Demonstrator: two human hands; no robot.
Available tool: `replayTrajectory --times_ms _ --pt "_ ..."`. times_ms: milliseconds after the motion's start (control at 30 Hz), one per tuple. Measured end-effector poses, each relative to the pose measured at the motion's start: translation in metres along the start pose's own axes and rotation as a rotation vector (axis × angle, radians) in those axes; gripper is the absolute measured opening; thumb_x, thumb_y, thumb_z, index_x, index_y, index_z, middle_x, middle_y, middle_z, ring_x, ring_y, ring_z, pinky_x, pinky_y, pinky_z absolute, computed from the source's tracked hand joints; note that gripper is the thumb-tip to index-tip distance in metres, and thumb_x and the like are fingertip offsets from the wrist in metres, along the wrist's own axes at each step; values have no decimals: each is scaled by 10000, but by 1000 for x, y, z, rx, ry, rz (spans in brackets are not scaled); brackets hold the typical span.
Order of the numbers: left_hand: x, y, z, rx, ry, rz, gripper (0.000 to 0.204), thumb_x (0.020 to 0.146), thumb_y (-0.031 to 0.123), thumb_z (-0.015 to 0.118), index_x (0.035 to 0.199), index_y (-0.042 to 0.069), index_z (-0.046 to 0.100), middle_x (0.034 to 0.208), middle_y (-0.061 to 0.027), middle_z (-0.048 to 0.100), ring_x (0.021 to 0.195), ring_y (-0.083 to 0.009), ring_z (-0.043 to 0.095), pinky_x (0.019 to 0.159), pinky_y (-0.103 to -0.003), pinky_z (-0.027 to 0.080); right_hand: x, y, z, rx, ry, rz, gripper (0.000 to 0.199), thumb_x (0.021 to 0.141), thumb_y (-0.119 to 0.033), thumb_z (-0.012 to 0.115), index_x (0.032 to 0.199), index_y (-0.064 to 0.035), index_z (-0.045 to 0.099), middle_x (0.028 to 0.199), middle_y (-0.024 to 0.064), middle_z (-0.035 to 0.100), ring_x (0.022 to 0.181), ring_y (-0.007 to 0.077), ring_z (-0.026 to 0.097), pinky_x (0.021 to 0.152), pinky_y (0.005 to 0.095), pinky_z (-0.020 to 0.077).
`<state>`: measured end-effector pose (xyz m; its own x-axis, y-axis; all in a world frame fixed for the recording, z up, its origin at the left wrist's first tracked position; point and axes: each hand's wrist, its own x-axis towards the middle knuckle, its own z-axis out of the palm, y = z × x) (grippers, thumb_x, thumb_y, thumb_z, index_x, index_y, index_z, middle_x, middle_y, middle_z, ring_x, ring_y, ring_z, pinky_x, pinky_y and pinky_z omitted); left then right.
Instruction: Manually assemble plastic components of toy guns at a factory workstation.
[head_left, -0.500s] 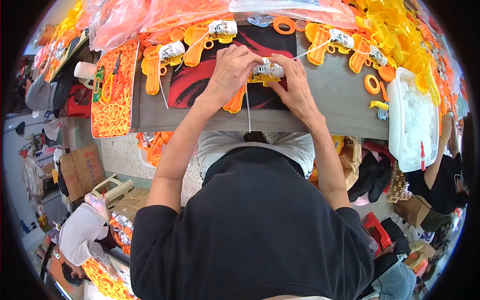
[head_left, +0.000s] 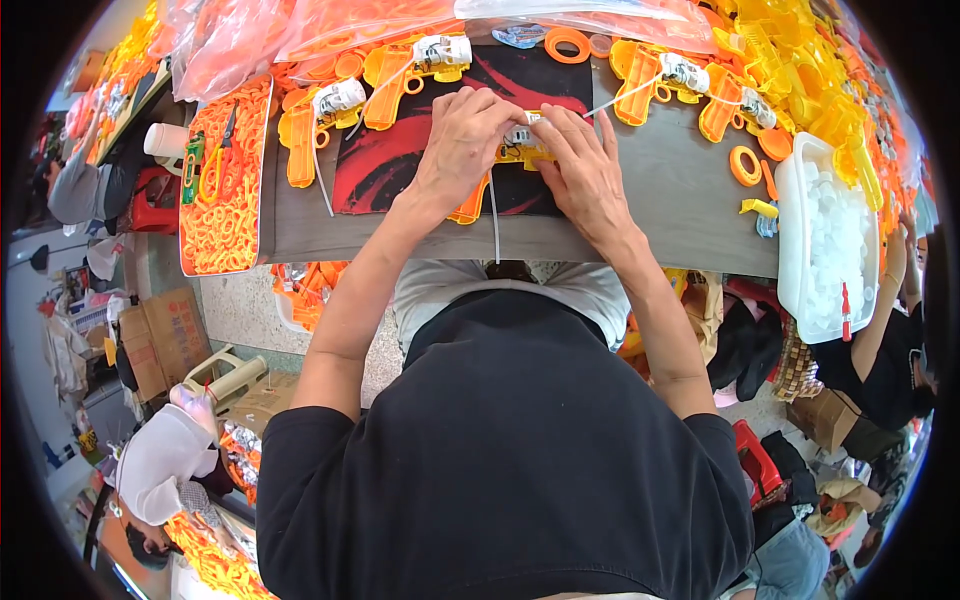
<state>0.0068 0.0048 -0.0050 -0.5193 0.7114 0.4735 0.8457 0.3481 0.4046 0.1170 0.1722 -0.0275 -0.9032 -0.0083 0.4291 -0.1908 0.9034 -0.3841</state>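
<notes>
We saw the scene in bright, even daylight, with no single lamp to be made out. Shadows were soft and short. The clear plastic bags (head_left: 330, 30) along the top caught pale glare, and the white tub (head_left: 835, 240) looked nearly washed out. The table edge (head_left: 520, 250) bowed with the fisheye, and the rim faded into a black ring. The centre was sharp; the margins were smeared.
</notes>
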Motion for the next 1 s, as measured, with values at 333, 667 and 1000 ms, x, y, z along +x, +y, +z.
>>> replayTrajectory --times_ms 333,667,1000 --pt "-19 23 12 117 220 -208 180 775 181 801 892 116 680 976 -1 573 974 -214 545 905 -412 365 2 -1 3 -63 38 -14 406 877 -93 680 1275 -120 605 1424 73 566 1321 253 529 1204 529 225" --pt "-44 35 13 118 142 -9 224 804 109 736 1027 114 717 1117 -15 622 1078 -232 556 986 -436 369 3 -7 26 67 253 89 237 919 -126 678 1152 -88 667 1319 103 638 1261 274 573 1169 518 296" --pt "-19 6 9 241 172 42 334 753 28 716 1068 137 735 1151 -1 653 1080 -231 585 937 -387 426 8 -11 30 80 277 71 291 888 -33 674 1173 -78 643 1325 105 624 1270 297 560 1144 498 352"
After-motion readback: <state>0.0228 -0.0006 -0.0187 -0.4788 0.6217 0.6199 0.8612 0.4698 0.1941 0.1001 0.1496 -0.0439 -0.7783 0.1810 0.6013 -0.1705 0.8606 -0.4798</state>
